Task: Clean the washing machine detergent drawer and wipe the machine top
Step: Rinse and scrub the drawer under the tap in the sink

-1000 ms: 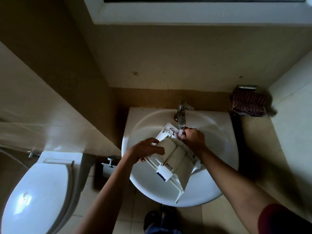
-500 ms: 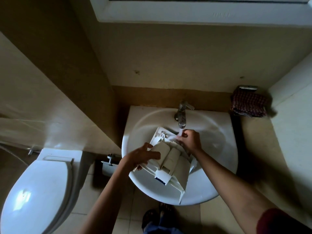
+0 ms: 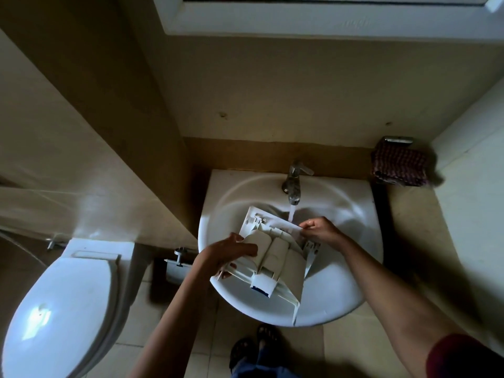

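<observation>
Detergent drawer sits tilted over the sink, far end under the tap, probably so the water rinses it and drains into the bowl. Left hand grips its left edge, thumb on top and fingers curled beneath. Right hand pinches the far right corner beside the stream, so the drawer spans between them.

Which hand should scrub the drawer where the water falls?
Probably the right hand: it pinches the drawer right beside the water stream from the tap, while the left hand grips the drawer's side, steadying it over the sink.
</observation>
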The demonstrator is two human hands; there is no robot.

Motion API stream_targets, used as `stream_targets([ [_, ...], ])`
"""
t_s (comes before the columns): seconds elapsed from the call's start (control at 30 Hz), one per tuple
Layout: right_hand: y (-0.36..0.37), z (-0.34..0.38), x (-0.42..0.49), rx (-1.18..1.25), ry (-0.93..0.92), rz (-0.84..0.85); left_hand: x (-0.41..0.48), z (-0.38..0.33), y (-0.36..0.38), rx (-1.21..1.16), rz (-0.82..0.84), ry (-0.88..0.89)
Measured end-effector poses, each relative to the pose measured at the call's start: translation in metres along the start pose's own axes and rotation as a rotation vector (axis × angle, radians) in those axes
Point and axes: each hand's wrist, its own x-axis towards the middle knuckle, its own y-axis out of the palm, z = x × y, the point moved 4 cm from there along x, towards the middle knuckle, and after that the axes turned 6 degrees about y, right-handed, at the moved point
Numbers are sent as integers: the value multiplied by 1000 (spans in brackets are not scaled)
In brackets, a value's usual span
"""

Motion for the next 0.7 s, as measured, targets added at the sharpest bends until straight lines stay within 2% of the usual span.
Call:
stream_targets([
  [0.13,3,-1,0,-73,-35,-245,1,2,3,4,19,4],
  [0.3,14,1,-3,-62,2,-406,-2,4,9,9,-8,12],
  [0.4,14,5,1,-73,-30,-307,-4,6,10,16,-24,5],
  [0.57,-2,3,2,154,2,-116,-11,5,13,18,-9,3],
  [0.7,-5,-11,-6,43,121,-26,-14,9,15,-21,-4,-18],
])
